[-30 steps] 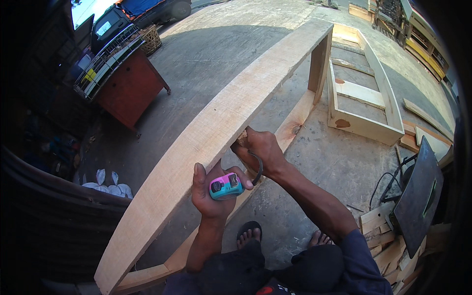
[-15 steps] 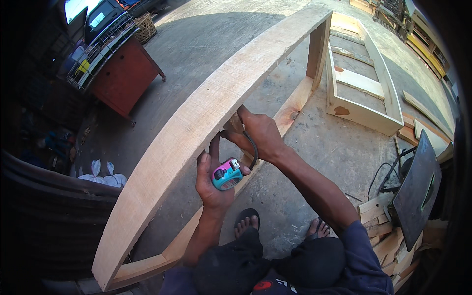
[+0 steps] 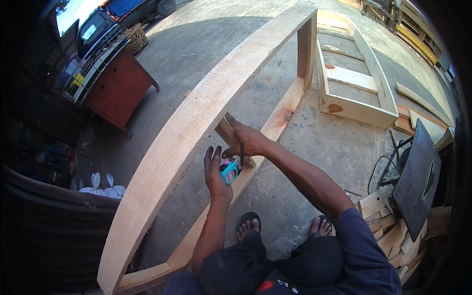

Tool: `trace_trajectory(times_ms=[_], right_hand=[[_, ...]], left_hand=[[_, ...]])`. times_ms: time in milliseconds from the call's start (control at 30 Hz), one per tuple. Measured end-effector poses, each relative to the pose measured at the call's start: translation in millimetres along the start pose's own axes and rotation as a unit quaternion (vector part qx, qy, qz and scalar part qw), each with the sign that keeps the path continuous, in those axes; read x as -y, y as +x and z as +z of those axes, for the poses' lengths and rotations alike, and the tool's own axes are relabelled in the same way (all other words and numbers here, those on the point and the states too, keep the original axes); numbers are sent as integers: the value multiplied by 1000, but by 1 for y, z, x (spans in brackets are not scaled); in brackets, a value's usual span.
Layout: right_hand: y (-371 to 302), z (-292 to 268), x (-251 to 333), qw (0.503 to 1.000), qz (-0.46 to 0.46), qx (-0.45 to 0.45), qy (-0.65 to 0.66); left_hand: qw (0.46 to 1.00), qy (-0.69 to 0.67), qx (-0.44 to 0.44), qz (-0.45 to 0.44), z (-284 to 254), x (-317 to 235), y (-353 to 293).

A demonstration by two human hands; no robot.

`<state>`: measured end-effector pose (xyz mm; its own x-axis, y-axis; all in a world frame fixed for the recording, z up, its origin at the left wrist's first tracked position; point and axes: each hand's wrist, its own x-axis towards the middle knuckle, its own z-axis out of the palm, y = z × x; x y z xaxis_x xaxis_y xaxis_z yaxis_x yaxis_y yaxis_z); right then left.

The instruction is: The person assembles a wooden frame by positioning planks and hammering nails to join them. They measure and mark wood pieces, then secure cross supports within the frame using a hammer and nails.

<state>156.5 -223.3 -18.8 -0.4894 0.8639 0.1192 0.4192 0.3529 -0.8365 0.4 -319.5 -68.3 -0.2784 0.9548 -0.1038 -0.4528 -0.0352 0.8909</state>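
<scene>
A turquoise and pink tape measure (image 3: 229,170) rests in my left hand (image 3: 216,178), against the palm. Two darkened fingertips of that hand stretch up beside it, just off the underside of the frame's broad top board (image 3: 182,130). My right hand (image 3: 249,140) grips a short wooden crosspiece (image 3: 225,132) set inside the large pale wooden frame; some of its fingers are hidden behind the wood. A black strap (image 3: 242,151) hangs upright between the right hand and the tape measure. The crosspiece slants from below the top board toward the lower board (image 3: 278,123).
A second, shallower wooden frame (image 3: 361,115) lies on the concrete at the right. Nearer stand a dark metal plate-topped tool (image 3: 418,179) with a cable and a heap of offcuts (image 3: 393,236). A red wheeled cabinet (image 3: 120,91) is at the far left, white sacks (image 3: 102,187) below it.
My left hand has come down from the top board's edge, and the tape measure has turned in it. A small wood end now sticks out past the board's far edge. The view has shifted slightly.
</scene>
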Motion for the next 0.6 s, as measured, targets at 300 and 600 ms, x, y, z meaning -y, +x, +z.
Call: trace_trajectory(times_ms=[300, 600], right_hand=[[-239, 42, -105, 965, 232, -118, -3], [-523, 78, -42, 741, 551, -376, -77]], left_hand=[[872, 327, 135, -339, -108, 147, -53], [693, 526, 491, -48, -46, 177, -102]])
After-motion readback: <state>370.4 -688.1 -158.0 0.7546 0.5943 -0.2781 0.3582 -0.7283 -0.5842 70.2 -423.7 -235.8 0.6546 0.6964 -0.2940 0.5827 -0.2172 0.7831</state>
